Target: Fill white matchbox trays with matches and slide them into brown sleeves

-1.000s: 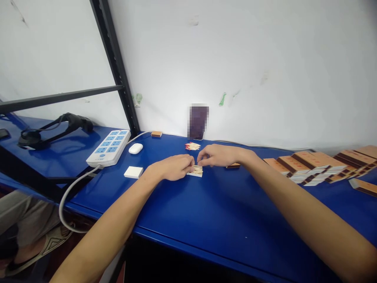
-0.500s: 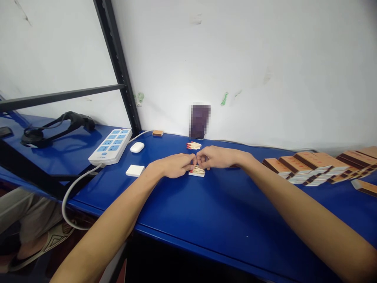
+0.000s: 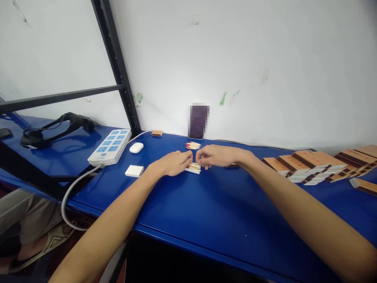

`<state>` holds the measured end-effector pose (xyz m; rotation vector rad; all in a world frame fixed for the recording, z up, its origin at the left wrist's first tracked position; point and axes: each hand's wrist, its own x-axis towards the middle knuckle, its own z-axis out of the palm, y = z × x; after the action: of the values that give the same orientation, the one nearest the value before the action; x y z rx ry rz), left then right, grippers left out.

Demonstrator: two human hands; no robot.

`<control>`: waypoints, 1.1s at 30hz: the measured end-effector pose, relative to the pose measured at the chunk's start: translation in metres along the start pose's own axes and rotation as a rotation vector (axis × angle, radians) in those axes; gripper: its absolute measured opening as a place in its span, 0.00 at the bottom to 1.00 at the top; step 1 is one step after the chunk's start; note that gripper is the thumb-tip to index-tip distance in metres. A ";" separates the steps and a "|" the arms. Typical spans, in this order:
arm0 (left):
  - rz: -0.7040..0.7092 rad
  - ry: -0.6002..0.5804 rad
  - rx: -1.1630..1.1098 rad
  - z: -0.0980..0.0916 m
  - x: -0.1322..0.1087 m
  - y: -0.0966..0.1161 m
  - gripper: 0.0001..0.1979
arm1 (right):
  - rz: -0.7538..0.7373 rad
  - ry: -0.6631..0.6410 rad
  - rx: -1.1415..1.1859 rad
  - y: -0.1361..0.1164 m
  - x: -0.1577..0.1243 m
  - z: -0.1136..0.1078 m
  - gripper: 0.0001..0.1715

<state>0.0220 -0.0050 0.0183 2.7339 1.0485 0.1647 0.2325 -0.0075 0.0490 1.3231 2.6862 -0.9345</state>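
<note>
A small white tray of matches (image 3: 193, 168) lies on the blue table between my hands. My left hand (image 3: 178, 162) is at the tray's left side, its fingers pressed together; what they grip is hidden. My right hand (image 3: 210, 155) hovers at the tray's upper right with its fingertips curled together, and anything in them is too small to make out. Behind the hands sits a loose pile of red-tipped matches (image 3: 193, 145). A matchbox (image 3: 233, 165) is partly covered by my right wrist.
Stacked matchboxes (image 3: 306, 165) fill the right side. Along the left are a white box (image 3: 134, 170), a white earphone case (image 3: 136, 147), a power strip (image 3: 110, 147) and a black headset (image 3: 59, 129). A phone (image 3: 198, 121) leans on the wall. A person's foot (image 3: 44, 247) shows lower left.
The match tray has shifted slightly left and tilted. My hands, whose fingertips were nearly touching over it, are a little farther apart.
</note>
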 end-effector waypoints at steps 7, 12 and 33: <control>0.000 0.084 -0.096 -0.001 0.002 -0.005 0.09 | 0.030 0.029 -0.016 -0.006 0.000 0.002 0.13; 0.002 0.026 -0.163 -0.001 0.002 -0.008 0.10 | 0.067 0.047 -0.074 -0.008 0.002 0.005 0.14; 0.024 -0.005 -0.206 0.002 0.005 -0.012 0.12 | 0.073 -0.003 -0.118 -0.004 0.001 0.004 0.33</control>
<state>0.0187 0.0064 0.0134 2.5613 0.9420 0.2545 0.2279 -0.0103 0.0473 1.3832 2.6250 -0.7586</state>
